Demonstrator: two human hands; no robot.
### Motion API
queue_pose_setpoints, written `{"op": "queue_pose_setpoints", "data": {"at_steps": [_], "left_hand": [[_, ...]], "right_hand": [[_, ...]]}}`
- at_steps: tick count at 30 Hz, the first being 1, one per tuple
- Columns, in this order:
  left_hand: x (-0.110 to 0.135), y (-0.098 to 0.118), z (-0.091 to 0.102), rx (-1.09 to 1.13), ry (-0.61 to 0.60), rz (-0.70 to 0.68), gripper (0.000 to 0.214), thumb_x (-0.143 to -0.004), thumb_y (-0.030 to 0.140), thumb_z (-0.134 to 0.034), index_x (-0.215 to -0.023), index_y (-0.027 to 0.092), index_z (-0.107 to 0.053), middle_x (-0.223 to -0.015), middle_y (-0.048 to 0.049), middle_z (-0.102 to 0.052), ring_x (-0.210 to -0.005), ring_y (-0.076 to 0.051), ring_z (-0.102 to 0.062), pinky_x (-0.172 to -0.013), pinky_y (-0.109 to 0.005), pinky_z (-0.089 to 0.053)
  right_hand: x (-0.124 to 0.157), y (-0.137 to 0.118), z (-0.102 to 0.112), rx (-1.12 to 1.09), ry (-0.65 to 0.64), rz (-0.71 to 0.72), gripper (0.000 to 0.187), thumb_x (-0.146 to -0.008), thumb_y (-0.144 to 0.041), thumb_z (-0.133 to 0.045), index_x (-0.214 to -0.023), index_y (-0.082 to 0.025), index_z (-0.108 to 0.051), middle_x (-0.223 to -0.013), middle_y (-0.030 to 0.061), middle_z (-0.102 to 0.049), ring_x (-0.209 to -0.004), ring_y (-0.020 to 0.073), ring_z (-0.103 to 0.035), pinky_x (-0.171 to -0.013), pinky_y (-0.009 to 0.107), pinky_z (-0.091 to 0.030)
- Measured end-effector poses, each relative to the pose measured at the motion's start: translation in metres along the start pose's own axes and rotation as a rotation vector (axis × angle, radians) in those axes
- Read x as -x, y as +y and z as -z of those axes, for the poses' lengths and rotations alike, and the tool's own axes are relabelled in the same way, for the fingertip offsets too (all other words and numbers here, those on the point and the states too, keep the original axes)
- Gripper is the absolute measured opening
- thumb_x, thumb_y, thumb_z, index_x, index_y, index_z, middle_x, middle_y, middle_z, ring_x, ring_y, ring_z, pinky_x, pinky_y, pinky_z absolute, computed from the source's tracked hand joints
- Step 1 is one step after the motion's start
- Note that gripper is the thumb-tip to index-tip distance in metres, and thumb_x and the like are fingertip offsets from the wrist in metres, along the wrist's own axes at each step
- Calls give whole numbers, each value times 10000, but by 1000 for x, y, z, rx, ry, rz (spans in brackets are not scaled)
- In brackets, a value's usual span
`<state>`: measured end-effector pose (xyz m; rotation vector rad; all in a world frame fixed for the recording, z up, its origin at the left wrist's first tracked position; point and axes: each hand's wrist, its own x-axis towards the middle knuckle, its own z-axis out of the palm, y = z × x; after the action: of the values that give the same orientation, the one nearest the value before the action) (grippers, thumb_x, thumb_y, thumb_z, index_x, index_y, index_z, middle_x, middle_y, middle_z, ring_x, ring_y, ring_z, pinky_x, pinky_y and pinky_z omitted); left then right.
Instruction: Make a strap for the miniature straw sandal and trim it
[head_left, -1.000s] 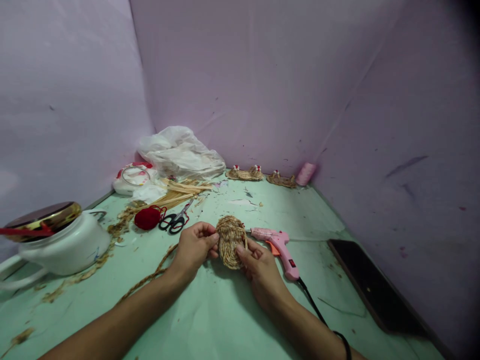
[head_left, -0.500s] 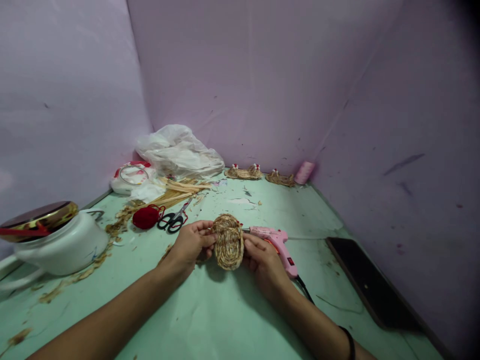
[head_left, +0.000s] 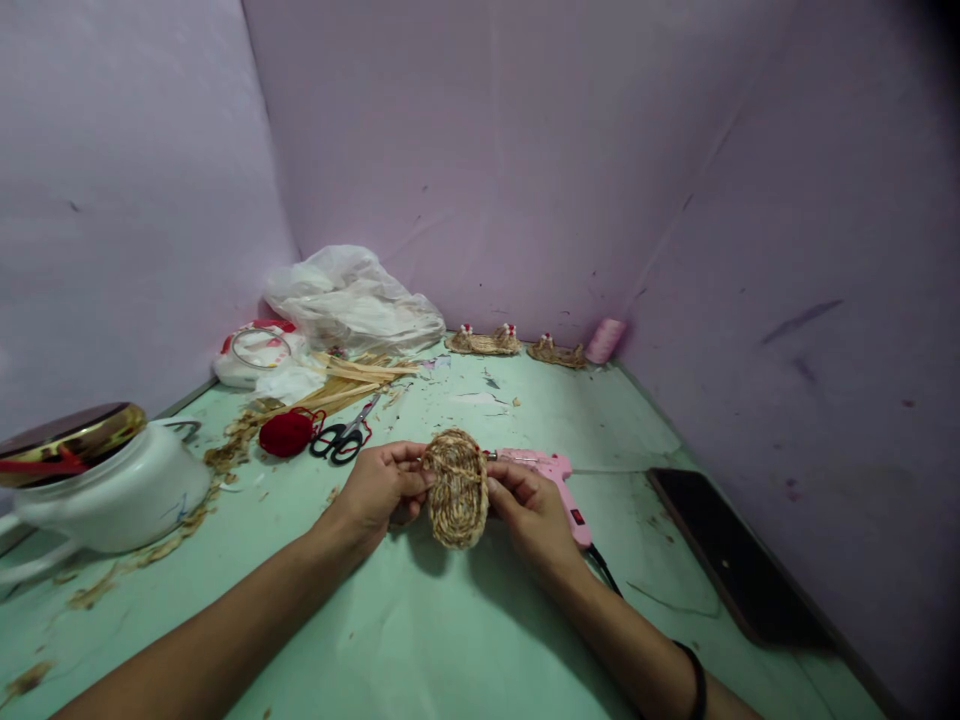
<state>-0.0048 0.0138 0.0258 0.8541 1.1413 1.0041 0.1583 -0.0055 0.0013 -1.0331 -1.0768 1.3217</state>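
An oval woven straw piece (head_left: 456, 495), shaped like a small slipper sole, is held up above the table with its coiled face toward me. My left hand (head_left: 386, 490) pinches its left edge between thumb and fingers. At the opposite edge, my right hand (head_left: 529, 505) grips it with thumb and fingertips. A bit of red shows behind its upper right side; the rest of the back is hidden. Just beyond my right hand lies a pink glue gun (head_left: 559, 478), partly covered by the hand, its black cord running toward me.
Left of my hands are black-handled scissors (head_left: 345, 438), a red yarn ball (head_left: 286, 434) and a white pot (head_left: 124, 490). Straw strips (head_left: 360, 375) and a plastic bag (head_left: 356, 300) lie behind. Small woven slippers (head_left: 484, 343) and a pink thread spool (head_left: 604, 341) line the back wall. A phone (head_left: 735, 555) rests right.
The woven piece stays in both hands and sits slightly lower, its face turned a little more toward me. The whole view has shifted slightly.
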Motion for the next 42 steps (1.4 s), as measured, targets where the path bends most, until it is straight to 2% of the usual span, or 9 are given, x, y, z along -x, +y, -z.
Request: {"op": "queue_pose_setpoints", "data": {"at_steps": [11,16,19,23,27,31,34,38,42], "left_hand": [[0,0,-3,-24,34,-14,321,-432,155,-696,-733,86,-606,-427,35,-539,-292,-56,-413,-301,-163,-285],[0,2,-3,-17,60,-12,335,-437,145,-708,-748,86,-602,-447,27,-555,-292,-54,-416,-314,-173,-304],[-1,1,-1,-30,73,-10,327,-456,140,-703,-762,83,-606,-486,5,-585,-293,-54,-422,-315,-175,-299],[-4,0,1,-46,88,-25,317,-472,139,-688,-771,80,-599,-478,4,-578,-295,-61,-428,-318,-178,-305],[-4,-4,0,-81,73,-55,299,-485,132,-675,-761,101,-566,-472,28,-558,-296,-63,-437,-312,-169,-300],[-1,-8,-3,-118,56,-65,339,-506,117,-655,-791,164,-479,-469,84,-523,-305,-67,-445,-309,-163,-333],[1,-8,-6,-153,60,-120,314,-513,117,-656,-720,183,-429,-466,102,-493,-312,-64,-451,-308,-163,-354],[3,-6,-8,-203,56,-180,218,-511,88,-643,-612,154,-462,-468,80,-493,-345,-55,-462,-332,-166,-389],[3,-7,-8,-231,58,-171,182,-523,97,-642,-596,148,-484,-441,71,-495,-326,-61,-460,-308,-155,-344]], "right_hand": [[1,-5,-3,-28,65,-102,211,-594,-319,-730,-691,-136,-689,-522,-18,-607,-428,68,-484,-436,196,-411],[1,-3,-2,-65,216,-80,221,-531,-268,-772,-668,-157,-638,-585,-21,-620,-504,98,-553,-464,212,-465],[2,-2,-1,-32,170,-83,200,-557,-278,-752,-674,-145,-659,-612,5,-639,-528,112,-574,-501,239,-495],[3,-2,-2,-73,119,-125,316,-591,-340,-732,-828,-144,-659,-711,42,-680,-606,149,-625,-567,289,-524],[4,-2,-6,-4,167,-139,465,-485,-228,-783,-903,-147,-596,-712,30,-671,-631,168,-640,-557,288,-527],[3,0,-7,90,208,-104,367,-539,-200,-731,-865,-150,-571,-619,-6,-634,-544,133,-605,-486,238,-489],[2,2,-5,114,218,-72,288,-585,-233,-704,-820,-156,-556,-584,-11,-626,-518,130,-595,-444,220,-455],[2,2,-2,114,208,-39,269,-597,-279,-704,-788,-160,-558,-603,3,-641,-542,145,-604,-448,229,-453],[2,3,-1,141,230,7,246,-598,-317,-704,-733,-157,-576,-657,21,-646,-566,143,-595,-459,231,-450]]}}
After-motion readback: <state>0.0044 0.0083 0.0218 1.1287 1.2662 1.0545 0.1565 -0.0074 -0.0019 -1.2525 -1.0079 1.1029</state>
